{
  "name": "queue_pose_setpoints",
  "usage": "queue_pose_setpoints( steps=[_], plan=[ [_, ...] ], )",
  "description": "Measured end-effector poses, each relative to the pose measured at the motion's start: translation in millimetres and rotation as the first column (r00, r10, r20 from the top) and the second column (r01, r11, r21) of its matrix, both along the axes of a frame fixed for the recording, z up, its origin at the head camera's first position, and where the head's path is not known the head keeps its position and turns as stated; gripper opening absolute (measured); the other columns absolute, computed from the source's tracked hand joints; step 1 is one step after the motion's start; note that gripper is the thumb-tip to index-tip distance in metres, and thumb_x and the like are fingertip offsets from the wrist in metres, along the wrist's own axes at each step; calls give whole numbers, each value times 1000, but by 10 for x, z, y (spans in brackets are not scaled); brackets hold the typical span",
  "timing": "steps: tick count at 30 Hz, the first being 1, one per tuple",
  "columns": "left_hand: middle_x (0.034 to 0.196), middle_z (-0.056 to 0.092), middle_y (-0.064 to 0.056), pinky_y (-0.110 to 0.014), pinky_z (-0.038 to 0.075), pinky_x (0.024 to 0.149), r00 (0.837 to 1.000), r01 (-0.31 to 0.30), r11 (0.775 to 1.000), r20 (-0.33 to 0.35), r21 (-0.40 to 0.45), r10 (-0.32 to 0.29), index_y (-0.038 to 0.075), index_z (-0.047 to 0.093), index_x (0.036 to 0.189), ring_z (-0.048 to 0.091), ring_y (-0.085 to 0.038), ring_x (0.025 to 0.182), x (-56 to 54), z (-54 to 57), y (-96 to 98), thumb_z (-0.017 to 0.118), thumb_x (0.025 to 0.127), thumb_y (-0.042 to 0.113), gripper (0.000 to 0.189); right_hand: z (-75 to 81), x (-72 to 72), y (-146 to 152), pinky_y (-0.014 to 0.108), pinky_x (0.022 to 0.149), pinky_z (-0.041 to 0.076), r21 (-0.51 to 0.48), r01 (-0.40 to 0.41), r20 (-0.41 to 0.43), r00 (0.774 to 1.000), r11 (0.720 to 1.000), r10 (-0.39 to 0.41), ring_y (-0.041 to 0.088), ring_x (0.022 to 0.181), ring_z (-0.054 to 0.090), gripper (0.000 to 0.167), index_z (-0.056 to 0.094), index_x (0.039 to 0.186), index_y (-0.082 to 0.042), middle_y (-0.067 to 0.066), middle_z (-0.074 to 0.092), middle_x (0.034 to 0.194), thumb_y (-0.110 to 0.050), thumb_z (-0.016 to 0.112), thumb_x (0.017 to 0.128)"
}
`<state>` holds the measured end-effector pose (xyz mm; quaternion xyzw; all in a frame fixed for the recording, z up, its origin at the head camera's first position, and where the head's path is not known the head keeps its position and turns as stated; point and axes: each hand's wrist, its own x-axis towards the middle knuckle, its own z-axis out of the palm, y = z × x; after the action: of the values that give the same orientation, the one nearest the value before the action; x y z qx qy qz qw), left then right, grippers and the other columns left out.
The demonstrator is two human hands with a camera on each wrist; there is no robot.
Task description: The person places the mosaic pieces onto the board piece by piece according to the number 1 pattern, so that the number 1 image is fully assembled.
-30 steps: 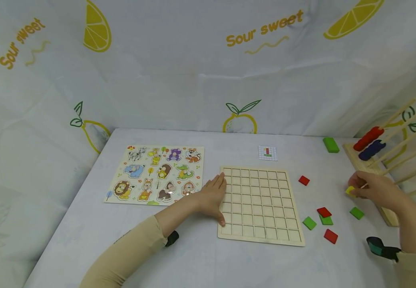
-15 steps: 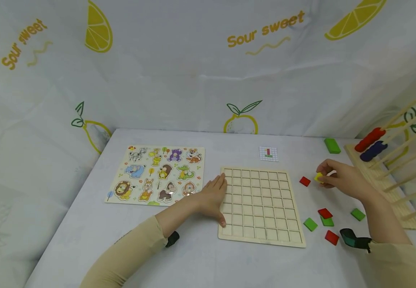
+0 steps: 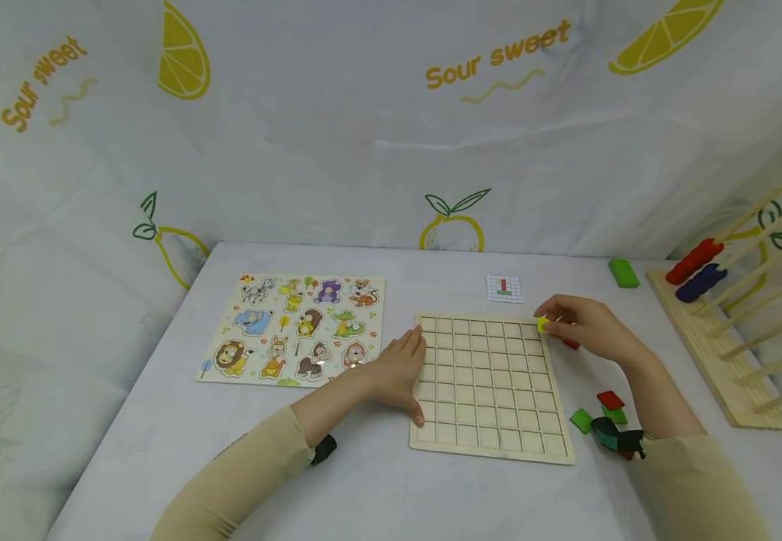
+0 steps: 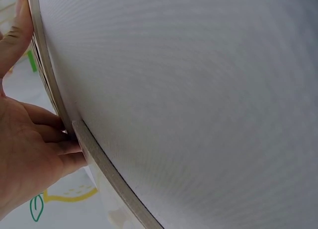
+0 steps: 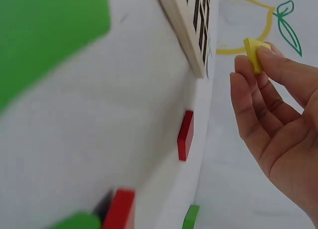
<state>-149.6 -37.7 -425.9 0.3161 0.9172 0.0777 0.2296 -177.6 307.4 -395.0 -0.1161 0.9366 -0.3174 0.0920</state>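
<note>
My right hand (image 3: 585, 327) pinches the yellow tile (image 5: 253, 53), tilted, near the grid board (image 3: 482, 385) my straight-fingered left hand (image 3: 400, 373) touches.

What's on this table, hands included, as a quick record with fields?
Left hand: rests on the left edge of the pale wooden grid board
Right hand: pinches a small yellow tile near the board's back right corner
Board cells: no tiles seen
Loose tiles: flat red tiles and green tiles, right of the board
Beyond board: square white gridded card with a red-and-green figure
Left side: rectangular animal puzzle board
Right side: wooden peg rack with red and blue pieces; green rectangular block
</note>
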Motion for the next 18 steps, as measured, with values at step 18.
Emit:
queue_pose_setpoints(
  steps=[18],
  plan=[
    [166,-8,-23,-46,12,129,1000,2,1000,3,-4,-2,-5,5,157,0,-36,157,-10,1,-1,84,65,59,137,-84,-215,-672,19,69,54,-140,-183,35,981,973,190,9,79,63,10,71,97,-8,7,73,93,-15,72,90]
  ],
)
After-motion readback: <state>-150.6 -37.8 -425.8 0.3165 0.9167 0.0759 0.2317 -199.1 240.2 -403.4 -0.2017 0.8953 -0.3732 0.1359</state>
